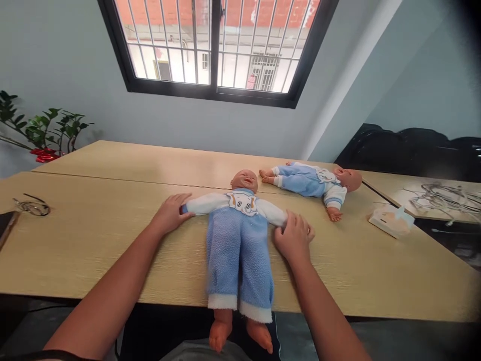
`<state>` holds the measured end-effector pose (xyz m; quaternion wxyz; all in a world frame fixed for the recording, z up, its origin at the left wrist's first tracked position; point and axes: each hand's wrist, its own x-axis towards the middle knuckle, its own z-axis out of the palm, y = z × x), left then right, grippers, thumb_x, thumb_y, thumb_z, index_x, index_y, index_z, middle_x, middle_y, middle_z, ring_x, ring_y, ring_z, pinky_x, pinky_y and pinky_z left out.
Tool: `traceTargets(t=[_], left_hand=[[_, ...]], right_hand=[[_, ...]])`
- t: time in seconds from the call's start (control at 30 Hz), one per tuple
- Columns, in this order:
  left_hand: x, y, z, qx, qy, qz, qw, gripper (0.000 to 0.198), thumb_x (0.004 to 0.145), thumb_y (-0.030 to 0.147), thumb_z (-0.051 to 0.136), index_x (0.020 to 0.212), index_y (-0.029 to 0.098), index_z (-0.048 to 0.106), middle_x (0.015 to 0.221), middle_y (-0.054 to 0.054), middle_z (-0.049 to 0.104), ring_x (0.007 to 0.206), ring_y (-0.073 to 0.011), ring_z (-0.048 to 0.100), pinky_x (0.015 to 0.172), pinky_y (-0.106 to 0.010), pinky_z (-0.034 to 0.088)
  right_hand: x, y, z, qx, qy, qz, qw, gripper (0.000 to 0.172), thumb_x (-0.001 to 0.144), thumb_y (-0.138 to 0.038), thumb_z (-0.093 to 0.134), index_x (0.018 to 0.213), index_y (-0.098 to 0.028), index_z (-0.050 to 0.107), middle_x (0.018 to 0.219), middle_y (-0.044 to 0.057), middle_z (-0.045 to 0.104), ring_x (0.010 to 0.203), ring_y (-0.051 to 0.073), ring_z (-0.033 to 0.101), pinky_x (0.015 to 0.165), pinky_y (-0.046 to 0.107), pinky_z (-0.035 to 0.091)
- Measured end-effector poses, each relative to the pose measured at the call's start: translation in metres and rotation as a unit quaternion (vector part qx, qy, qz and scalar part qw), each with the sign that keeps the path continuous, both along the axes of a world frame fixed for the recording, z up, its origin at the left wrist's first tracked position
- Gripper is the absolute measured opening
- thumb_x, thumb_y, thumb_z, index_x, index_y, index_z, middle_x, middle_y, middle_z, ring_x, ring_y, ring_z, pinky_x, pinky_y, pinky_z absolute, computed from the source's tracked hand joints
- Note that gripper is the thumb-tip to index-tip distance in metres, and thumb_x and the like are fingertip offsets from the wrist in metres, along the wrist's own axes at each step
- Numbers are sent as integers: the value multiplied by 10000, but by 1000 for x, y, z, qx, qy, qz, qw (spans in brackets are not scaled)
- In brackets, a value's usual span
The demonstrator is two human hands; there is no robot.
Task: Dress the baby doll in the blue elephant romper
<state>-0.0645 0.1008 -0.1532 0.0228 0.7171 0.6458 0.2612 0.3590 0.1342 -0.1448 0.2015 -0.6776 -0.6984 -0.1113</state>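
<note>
A baby doll (239,245) in a blue fleece suit with white sleeves lies on its back across the wooden table (93,235), its feet hanging over the near edge. My left hand (170,213) lies over the doll's one sleeve end, fingers curled loosely on it. My right hand (295,238) covers the end of the other sleeve, fingers bent over the doll's hand. A second doll (313,181) in the same outfit lies on its side further back to the right.
A tissue pack (391,220) sits at the right of the table. Glasses (33,205) and a dark object (5,223) lie at the left edge. A potted plant (43,133) stands back left, tangled cables (438,196) on the right table.
</note>
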Motion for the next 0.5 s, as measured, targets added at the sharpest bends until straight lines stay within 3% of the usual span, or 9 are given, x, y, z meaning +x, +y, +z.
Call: traceTargets(t=[0.07, 0.17, 0.23, 0.3, 0.33, 0.37, 0.43, 0.5], left_hand=[[5, -2, 3, 4, -5, -25, 1000, 537, 928, 458, 633, 1427, 257, 625, 1467, -60, 656, 1337, -294, 593, 1172, -460, 440], [12, -8, 8, 13, -6, -6, 1000, 412, 974, 441, 578, 1321, 257, 701, 1337, -70, 733, 1230, -294, 655, 1118, -479, 489], [20, -15, 14, 31, -6, 19, 999, 409, 1004, 453, 531, 1300, 233, 709, 1361, -100, 716, 1266, -311, 632, 1131, -517, 477], [37, -24, 22, 58, 1, -8, 998, 419, 1032, 455, 487, 1334, 242, 684, 1468, -90, 650, 1366, -292, 573, 1201, -510, 421], [50, -29, 27, 72, 11, -55, 996, 426, 1035, 467, 488, 1369, 267, 659, 1517, -60, 615, 1411, -263, 542, 1244, -478, 382], [65, -34, 33, 93, 30, -146, 984, 452, 1031, 482, 503, 1408, 267, 632, 1551, -56, 586, 1447, -255, 515, 1278, -470, 337], [101, -43, 45, 118, 82, -344, 928, 535, 1008, 560, 540, 1455, 271, 594, 1596, -44, 542, 1490, -257, 478, 1321, -469, 266], [138, -50, 55, 118, 129, -461, 870, 527, 1019, 562, 527, 1447, 265, 607, 1618, -31, 514, 1510, -227, 459, 1333, -410, 244]], right_hand=[[-2, -1, 3, -17, -5, 25, 1000, 562, 923, -242, 491, 1474, -137, 531, 1461, 177, 581, 1388, 336, 457, 1165, 514, 286], [-1, -1, 5, -47, 25, -45, 998, 517, 918, -287, 495, 1403, -146, 604, 1378, 208, 599, 1299, 385, 515, 1069, 549, 376], [1, -1, 5, -23, 42, -82, 996, 511, 930, -330, 484, 1376, -123, 622, 1362, 246, 570, 1297, 422, 503, 1031, 583, 398], [0, -2, 3, 10, 48, -76, 996, 511, 938, -351, 470, 1359, -110, 630, 1370, 261, 546, 1308, 435, 491, 1027, 605, 401], [-1, -2, 1, 19, 49, -63, 997, 513, 938, -354, 465, 1359, -110, 631, 1371, 260, 547, 1306, 435, 494, 1030, 610, 404], [-3, -2, -1, 23, 50, -48, 997, 518, 938, -357, 461, 1360, -109, 632, 1372, 257, 553, 1305, 435, 498, 1035, 613, 406], [-8, 2, -7, 25, 50, -10, 998, 542, 937, -362, 443, 1372, -99, 629, 1378, 253, 576, 1309, 437, 507, 1056, 624, 406], [-10, 9, -13, 31, 59, 41, 997, 565, 935, -370, 411, 1364, -80, 635, 1389, 250, 600, 1329, 430, 516, 1105, 628, 389]])
